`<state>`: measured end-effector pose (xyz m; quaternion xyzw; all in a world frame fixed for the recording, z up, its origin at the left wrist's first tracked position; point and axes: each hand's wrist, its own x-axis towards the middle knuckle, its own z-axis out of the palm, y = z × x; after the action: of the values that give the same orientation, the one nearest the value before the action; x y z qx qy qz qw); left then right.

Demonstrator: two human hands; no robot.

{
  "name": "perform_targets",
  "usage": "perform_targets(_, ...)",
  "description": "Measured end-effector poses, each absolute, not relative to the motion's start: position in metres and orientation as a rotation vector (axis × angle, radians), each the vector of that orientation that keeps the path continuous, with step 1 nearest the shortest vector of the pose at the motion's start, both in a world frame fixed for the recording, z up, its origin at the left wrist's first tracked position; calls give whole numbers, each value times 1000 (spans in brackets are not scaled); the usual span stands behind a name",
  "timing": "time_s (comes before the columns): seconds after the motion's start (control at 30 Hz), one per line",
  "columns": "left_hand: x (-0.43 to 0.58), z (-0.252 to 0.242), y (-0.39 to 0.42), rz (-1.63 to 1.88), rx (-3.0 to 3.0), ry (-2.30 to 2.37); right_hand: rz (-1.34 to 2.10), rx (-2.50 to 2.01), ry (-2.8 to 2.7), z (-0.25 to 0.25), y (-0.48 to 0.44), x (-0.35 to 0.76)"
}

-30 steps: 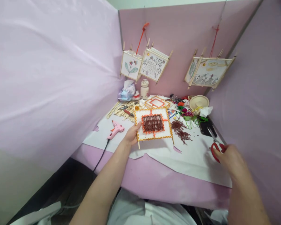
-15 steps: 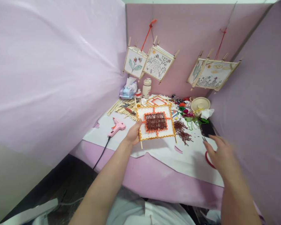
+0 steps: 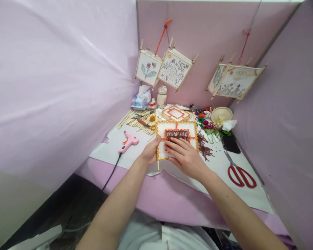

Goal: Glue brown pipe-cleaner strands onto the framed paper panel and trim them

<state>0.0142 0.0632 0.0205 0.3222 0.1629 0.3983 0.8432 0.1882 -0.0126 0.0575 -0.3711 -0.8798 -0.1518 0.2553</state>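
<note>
Left hand [image 3: 151,150] gripping square stick frame [image 3: 176,125] at near-left edge; right hand [image 3: 186,158] open, flat on brown weave [image 3: 177,135], fingers pointing left. Weave's long axis left-right; frame over white paper [image 3: 106,152], stick end toward body.

Pink glue gun [image 3: 127,142] with black cord [image 3: 111,177], on white paper [image 3: 219,173] over a pink tabletop [image 3: 172,205]. Right: red-handled scissors [image 3: 240,176]. Rear: craft sticks [image 3: 137,123], jar [image 3: 161,98], cream bowl [image 3: 221,114], coloured yarn [image 3: 208,127], brown yarn clippings [image 3: 203,149]. Above: framed drawings [image 3: 174,68] hanging on the pink wall [image 3: 211,31].
</note>
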Motion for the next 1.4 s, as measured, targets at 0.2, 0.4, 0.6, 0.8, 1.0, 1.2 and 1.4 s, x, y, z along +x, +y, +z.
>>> perform_targets(0.2, 14, 23, 63, 817, 657, 339, -468, -1049, -2333, 55, -14, 195)
perform_targets(0.4, 14, 27, 63, 851, 647, 354, -375, -1045, -2317, 60, -22, 196)
perform_targets(0.6, 14, 30, 64, 878, 622, 368, -281, -1132, -2084, 60, -32, 197)
perform_targets(0.8, 21, 35, 61, 1027, 646, 396, -242, -1447, -1841, 38, -22, 165)
perform_targets(1.0, 21, 39, 60, 1106, 651, 397, -293, -1521, -1821, 34, -6, 149)
perform_targets(1.2, 10, 40, 69, 1177, 611, 433, -223, -1729, -1300, 42, -26, 235)
perform_targets(1.4, 4, 42, 69, 1087, 549, 403, -193, -1888, -1252, 23, -38, 283)
